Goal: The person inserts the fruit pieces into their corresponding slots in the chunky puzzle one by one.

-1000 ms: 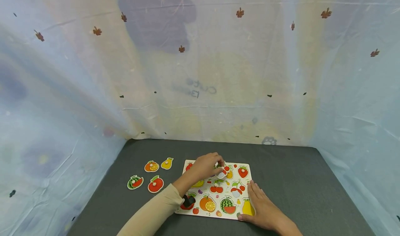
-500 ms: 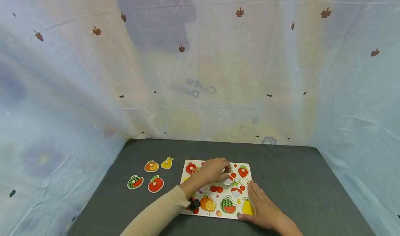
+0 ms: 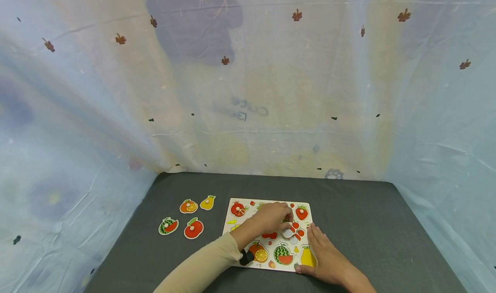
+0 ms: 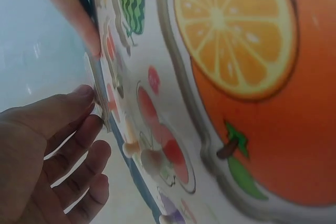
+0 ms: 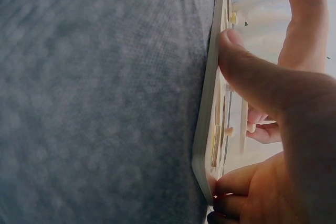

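My left hand pinches a red-and-white fruit puzzle piece by its top, just over the white fruit puzzle board. In the left wrist view this piece is seen nearly edge-on at the thumb and index fingertips, the other fingers loosely bent. Beneath it, a similar red-and-white picture on the board is partly covered. My right hand lies at the board's near right corner, straight fingers along the right edge, thumb on the front edge. In the right wrist view the thumb touches the board's edge.
Left of the board lie knobbed pieces: an orange, a pear, a watermelon and a red apple-like fruit. A strawberry piece sits in the board. The dark table ends at a patterned curtain.
My left hand has moved right and nearer to me across the board, carrying the red-and-white piece over the matching picture. The right hand has stayed in place.
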The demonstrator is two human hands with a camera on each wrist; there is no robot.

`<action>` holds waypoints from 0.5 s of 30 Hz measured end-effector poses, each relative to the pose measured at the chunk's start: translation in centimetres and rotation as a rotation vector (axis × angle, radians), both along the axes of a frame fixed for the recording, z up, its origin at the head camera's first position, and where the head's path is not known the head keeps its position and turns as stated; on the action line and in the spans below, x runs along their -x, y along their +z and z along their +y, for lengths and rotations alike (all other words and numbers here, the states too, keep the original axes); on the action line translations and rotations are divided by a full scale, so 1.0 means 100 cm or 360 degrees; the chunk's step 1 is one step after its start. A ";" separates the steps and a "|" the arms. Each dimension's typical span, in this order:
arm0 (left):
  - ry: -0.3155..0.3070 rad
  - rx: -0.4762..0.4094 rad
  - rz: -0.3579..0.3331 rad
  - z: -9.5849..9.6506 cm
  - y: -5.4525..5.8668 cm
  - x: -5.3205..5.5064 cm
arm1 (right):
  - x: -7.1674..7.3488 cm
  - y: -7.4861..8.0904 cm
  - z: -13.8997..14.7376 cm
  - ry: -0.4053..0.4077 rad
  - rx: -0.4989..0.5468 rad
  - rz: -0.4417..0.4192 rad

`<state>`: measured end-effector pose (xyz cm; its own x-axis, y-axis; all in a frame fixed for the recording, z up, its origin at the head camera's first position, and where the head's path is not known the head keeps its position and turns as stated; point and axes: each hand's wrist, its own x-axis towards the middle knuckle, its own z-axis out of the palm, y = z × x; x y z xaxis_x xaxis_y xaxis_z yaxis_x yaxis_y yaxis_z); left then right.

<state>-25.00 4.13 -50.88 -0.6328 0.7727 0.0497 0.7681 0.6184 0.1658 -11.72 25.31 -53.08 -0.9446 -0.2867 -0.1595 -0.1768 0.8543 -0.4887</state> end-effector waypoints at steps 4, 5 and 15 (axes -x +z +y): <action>-0.0021 0.0047 0.0038 0.005 -0.002 -0.003 | 0.000 0.001 0.000 0.0006 0.0005 0.0006; -0.0022 0.0057 0.0045 0.006 -0.003 -0.004 | 0.000 0.001 0.000 0.0008 0.0005 0.0011; -0.0037 0.0111 0.0060 0.016 -0.009 -0.008 | 0.000 0.001 0.000 0.0012 0.0012 0.0027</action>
